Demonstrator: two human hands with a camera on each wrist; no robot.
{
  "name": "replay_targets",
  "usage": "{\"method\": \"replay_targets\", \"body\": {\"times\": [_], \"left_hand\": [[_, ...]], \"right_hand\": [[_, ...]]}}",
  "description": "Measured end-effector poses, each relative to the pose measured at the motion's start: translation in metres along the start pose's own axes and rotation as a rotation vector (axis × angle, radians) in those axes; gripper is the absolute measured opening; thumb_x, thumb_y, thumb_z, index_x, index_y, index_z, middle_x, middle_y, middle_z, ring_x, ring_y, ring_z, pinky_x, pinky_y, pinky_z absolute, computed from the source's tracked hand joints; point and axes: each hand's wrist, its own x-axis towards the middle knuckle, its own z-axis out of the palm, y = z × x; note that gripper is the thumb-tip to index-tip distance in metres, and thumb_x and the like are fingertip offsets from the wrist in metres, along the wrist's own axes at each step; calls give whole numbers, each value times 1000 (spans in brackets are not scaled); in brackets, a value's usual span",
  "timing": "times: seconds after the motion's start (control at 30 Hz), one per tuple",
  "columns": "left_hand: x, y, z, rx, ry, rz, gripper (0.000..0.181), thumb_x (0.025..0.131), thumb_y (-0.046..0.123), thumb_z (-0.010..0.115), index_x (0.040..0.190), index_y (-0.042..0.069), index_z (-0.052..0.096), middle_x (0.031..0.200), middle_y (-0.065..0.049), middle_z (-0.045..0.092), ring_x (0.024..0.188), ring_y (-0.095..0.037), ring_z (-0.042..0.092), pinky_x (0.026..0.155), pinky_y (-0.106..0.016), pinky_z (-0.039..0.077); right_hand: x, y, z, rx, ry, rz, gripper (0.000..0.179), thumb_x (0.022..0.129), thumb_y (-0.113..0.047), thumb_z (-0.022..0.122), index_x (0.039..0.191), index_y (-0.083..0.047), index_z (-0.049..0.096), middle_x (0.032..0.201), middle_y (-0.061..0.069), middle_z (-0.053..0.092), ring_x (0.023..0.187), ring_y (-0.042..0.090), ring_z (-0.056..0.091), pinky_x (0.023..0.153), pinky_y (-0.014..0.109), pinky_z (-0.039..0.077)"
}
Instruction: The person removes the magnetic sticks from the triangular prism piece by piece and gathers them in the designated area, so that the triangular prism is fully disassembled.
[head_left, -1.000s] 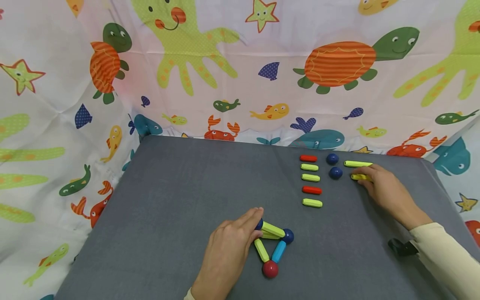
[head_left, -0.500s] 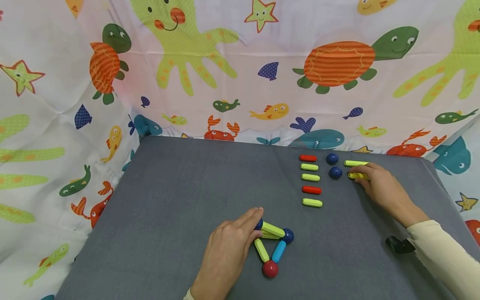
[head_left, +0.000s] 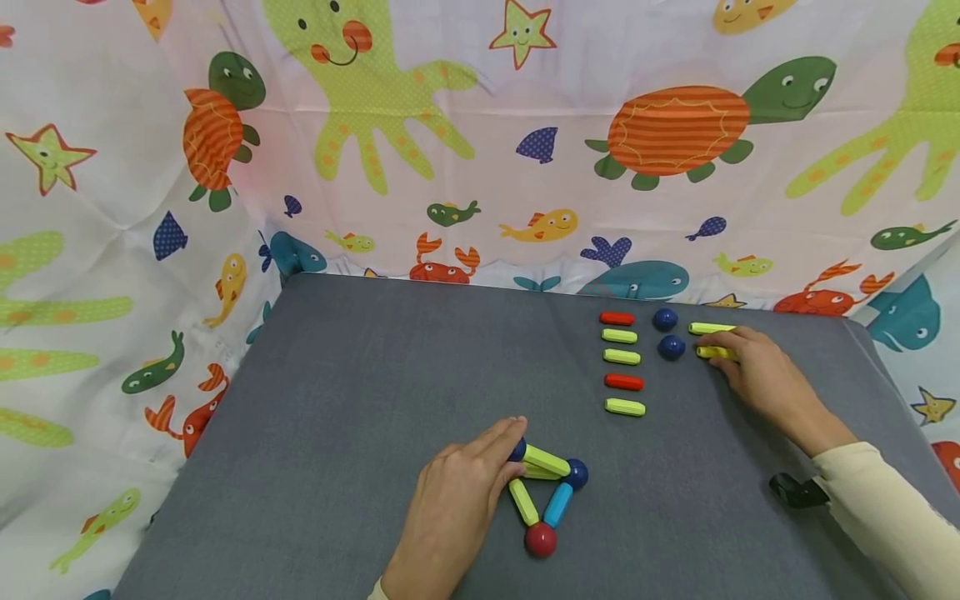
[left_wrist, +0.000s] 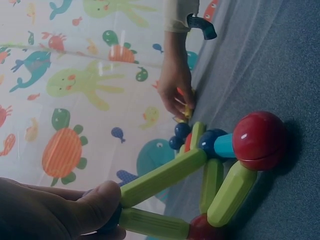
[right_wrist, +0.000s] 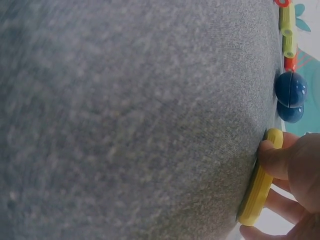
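Observation:
My left hand (head_left: 456, 500) grips a dark blue ball (left_wrist: 111, 220) at the top of a frame of rods and balls. That frame has lime-green rods (left_wrist: 162, 176), a light blue rod (head_left: 557, 506), another dark blue ball (head_left: 576, 473) and a red ball (head_left: 541, 540) at its near corner. A second red ball (left_wrist: 205, 229) shows low in the left wrist view. At the far right of the table, my right hand (head_left: 776, 387) pinches a yellow rod (right_wrist: 257, 192) between thumb and fingers, the rod lying along the grey cloth.
A column of short red and lime rods (head_left: 622, 381) lies left of the right hand. Beside it sit two loose dark blue balls (head_left: 671, 347). Another long lime rod (head_left: 708, 328) lies just beyond the right fingers. A printed curtain (head_left: 465, 150) hangs behind the grey table (head_left: 337, 392).
The right hand has shifted slightly left with the yellow rod, then stayed nearly still. The left hand and the frame of rods have not moved.

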Motion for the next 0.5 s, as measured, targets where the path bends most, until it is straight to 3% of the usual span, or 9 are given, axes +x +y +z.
{"method": "replay_targets", "body": {"times": [0.37, 0.5], "left_hand": [[-1, -1, 0, -11, 7, -5, 51, 91, 23, 83, 141, 18, 70, 140, 8, 69, 86, -16, 74, 74, -33, 61], [-1, 0, 0, -19, -10, -15, 52, 91, 23, 83, 142, 19, 70, 141, 8, 69, 87, -16, 75, 75, -33, 61]], "right_hand": [[0, 0, -1, -7, 1, -10, 38, 94, 1, 77, 131, -6, 72, 118, 20, 67, 102, 38, 60, 84, 63, 52], [-4, -4, -3, -28, 26, -20, 39, 93, 0, 79, 130, -8, 71, 122, 21, 65, 111, 44, 58, 96, 72, 38]]}}
